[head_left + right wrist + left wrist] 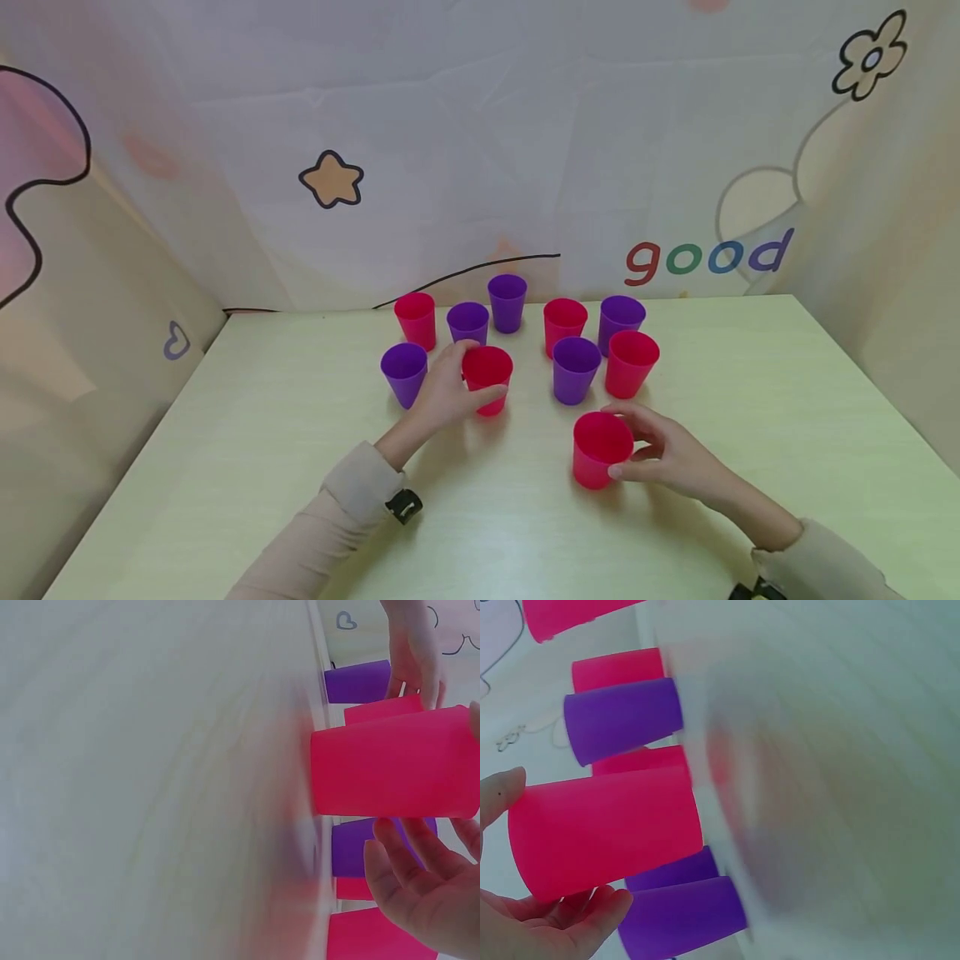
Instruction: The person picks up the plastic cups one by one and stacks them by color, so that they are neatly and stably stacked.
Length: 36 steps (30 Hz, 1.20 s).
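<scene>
My left hand (452, 387) is around a red cup (491, 375) left of the table's middle, its thumb along the front and a finger at the rim. In the left wrist view, fingers and thumb lie on both sides of this cup (607, 832). Nearer to me, my right hand (667, 450) holds another red cup (600, 450) from its right side, thumb in front and fingertips at the far rim. In the right wrist view, several curled fingers (427, 870) sit close against that cup (397, 765). Both cups stand upright, mouths up.
Beside and behind my left hand are purple cups (405, 371) and a red cup (415, 321). Farther right stand a purple cup (575, 371), a red cup (632, 364) and others behind them. A printed cloth (480, 167) hangs along the table's (262, 433) back edge.
</scene>
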{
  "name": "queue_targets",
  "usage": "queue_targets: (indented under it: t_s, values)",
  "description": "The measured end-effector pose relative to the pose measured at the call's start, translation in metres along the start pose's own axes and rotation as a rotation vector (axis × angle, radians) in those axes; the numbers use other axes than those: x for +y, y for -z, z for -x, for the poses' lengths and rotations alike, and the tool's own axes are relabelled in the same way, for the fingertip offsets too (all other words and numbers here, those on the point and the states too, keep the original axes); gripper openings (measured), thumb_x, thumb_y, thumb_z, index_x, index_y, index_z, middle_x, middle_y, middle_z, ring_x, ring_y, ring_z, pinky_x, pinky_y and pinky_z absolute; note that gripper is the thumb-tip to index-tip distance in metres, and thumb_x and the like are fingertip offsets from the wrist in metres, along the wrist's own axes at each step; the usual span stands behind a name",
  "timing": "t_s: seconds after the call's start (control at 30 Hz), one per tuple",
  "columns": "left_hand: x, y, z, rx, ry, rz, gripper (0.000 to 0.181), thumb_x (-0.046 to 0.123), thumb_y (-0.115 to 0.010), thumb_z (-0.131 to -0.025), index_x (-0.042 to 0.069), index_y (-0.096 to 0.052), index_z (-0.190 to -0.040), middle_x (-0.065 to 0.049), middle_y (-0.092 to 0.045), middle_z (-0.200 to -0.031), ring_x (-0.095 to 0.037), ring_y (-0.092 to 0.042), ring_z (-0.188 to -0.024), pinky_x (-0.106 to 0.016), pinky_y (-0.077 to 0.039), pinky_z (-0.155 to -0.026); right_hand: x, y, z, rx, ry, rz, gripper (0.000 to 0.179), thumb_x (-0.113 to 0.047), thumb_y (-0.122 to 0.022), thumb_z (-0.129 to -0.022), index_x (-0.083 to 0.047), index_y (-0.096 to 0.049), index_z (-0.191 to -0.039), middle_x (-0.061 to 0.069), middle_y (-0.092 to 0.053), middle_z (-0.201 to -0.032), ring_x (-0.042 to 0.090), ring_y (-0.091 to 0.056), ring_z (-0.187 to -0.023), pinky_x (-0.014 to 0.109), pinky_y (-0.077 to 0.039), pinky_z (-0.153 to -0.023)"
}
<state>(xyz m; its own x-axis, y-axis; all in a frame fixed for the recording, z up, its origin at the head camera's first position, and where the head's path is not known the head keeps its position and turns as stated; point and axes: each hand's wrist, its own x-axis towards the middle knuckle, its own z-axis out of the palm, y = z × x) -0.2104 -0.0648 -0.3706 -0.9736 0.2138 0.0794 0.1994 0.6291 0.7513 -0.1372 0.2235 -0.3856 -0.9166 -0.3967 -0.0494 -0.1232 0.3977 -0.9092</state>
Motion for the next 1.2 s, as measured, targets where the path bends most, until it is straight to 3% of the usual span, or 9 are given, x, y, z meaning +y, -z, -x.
queue_targets:
  t_s: [0.27, 0.53, 0.77, 0.97, 1.2]
  values:
    - [0.013, 0.010, 0.014, 0.041, -0.081, 0.066, 0.069, 0.028, -0.078, -0.070, 0.007, -0.044, -0.127, -0.005, -0.051, -0.115, -0.020, -0.048, -0.102, -0.033, -0.049, -0.076, 0.001, 0.000, 0.003, -0.016, -0.029, -0.081, 0.071, -0.016, -0.073, -0.076, -0.002, -0.035, -0.135, 0.019, -0.048, -0.124, 0.036, -0.046, -0.111, 0.036, -0.048, -0.079]
    - [0.029, 0.014, 0.026, 0.049, -0.171, 0.124, 0.068, 0.027, -0.079, -0.069, 0.007, -0.046, -0.126, -0.001, -0.052, -0.115, -0.017, -0.048, -0.104, -0.033, -0.047, -0.082, 0.006, -0.001, 0.004, -0.028, -0.057, -0.125, 0.073, -0.015, -0.069, -0.080, -0.003, -0.029, -0.139, 0.022, -0.044, -0.128, 0.037, -0.044, -0.114, 0.036, -0.046, -0.082]
    - [0.045, 0.015, 0.033, 0.022, -0.271, 0.175, 0.064, 0.024, -0.079, -0.069, 0.006, -0.049, -0.123, 0.000, -0.055, -0.111, -0.014, -0.052, -0.099, -0.034, -0.046, -0.083, 0.005, -0.002, 0.004, -0.025, -0.067, -0.142, 0.075, -0.014, -0.069, -0.080, -0.004, -0.027, -0.141, 0.022, -0.041, -0.132, 0.039, -0.040, -0.118, 0.040, -0.046, -0.085]
    - [0.059, 0.014, 0.037, -0.036, -0.301, 0.216, 0.067, 0.025, -0.079, -0.069, 0.008, -0.047, -0.125, 0.001, -0.055, -0.112, -0.013, -0.051, -0.100, -0.034, -0.047, -0.082, 0.005, -0.002, 0.004, -0.025, -0.085, -0.160, 0.075, -0.014, -0.069, -0.079, -0.004, -0.027, -0.141, 0.022, -0.040, -0.132, 0.039, -0.039, -0.118, 0.041, -0.047, -0.085]
    - [0.071, 0.011, 0.037, -0.081, -0.346, 0.251, 0.066, 0.023, -0.078, -0.070, 0.009, -0.047, -0.126, 0.000, -0.054, -0.116, -0.014, -0.052, -0.101, -0.027, -0.048, -0.080, 0.005, -0.003, 0.005, -0.024, -0.088, -0.174, 0.077, -0.015, -0.070, -0.079, -0.005, -0.026, -0.141, 0.021, -0.039, -0.133, 0.038, -0.040, -0.118, 0.040, -0.047, -0.086]
